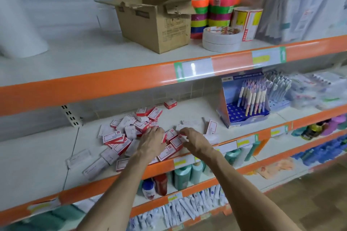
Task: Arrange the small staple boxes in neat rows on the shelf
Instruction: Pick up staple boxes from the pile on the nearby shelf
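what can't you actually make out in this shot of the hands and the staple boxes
Head view only:
- left grip and right grip: whether either holds anything; the backs of the hands hide the fingertips.
- staple boxes: label print too small and blurred to read.
- cardboard box: contents hidden by its own walls.
- clear packets: motion-blurred, cut off by the top edge.

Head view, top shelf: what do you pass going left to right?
White roll → open cardboard box → stacks of coloured tape → yellow-and-red labelled pack → clear plastic packets.
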Action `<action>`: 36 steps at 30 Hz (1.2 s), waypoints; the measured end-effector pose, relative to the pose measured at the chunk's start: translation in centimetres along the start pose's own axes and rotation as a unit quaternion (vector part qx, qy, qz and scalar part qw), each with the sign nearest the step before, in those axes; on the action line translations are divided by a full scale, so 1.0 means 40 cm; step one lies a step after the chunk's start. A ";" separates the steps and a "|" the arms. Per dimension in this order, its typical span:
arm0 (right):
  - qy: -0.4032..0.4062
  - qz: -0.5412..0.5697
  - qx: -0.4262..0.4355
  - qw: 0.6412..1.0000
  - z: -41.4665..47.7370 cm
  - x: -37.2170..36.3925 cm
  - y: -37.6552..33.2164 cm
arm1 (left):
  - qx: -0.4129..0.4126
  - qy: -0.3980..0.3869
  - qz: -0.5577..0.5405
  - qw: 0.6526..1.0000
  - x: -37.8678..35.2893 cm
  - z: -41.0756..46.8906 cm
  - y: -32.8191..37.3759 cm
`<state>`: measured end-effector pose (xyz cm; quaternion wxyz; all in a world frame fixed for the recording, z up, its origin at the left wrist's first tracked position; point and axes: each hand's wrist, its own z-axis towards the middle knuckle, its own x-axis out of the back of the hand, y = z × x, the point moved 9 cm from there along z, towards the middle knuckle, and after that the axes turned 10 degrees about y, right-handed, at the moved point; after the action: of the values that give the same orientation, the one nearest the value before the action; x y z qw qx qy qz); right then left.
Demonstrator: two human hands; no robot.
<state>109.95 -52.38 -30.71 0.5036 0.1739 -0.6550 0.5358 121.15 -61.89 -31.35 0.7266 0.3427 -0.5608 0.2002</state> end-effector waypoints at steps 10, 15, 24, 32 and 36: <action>-0.100 -0.021 0.037 0.994 0.089 -0.079 0.023 | -0.005 -0.052 0.072 0.996 -0.085 0.099 0.007; -0.084 -0.016 0.052 0.995 0.099 -0.078 0.037 | -0.007 -0.055 0.075 0.996 -0.090 0.113 0.005; -0.032 0.012 0.055 0.998 0.088 0.017 0.048 | 0.041 -0.044 -0.013 0.998 -0.046 0.128 0.002; 0.065 -0.020 0.041 0.997 0.155 0.228 0.040 | 0.058 0.084 -0.200 0.974 0.156 0.171 0.068; 0.062 -0.028 0.053 0.996 0.145 0.239 0.013 | 0.057 0.086 -0.186 0.977 0.177 0.148 0.072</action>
<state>102.68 -54.32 -22.42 0.5482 0.1851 -0.5884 0.5648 117.25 -64.84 -23.00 0.7759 0.4630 -0.4107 0.1220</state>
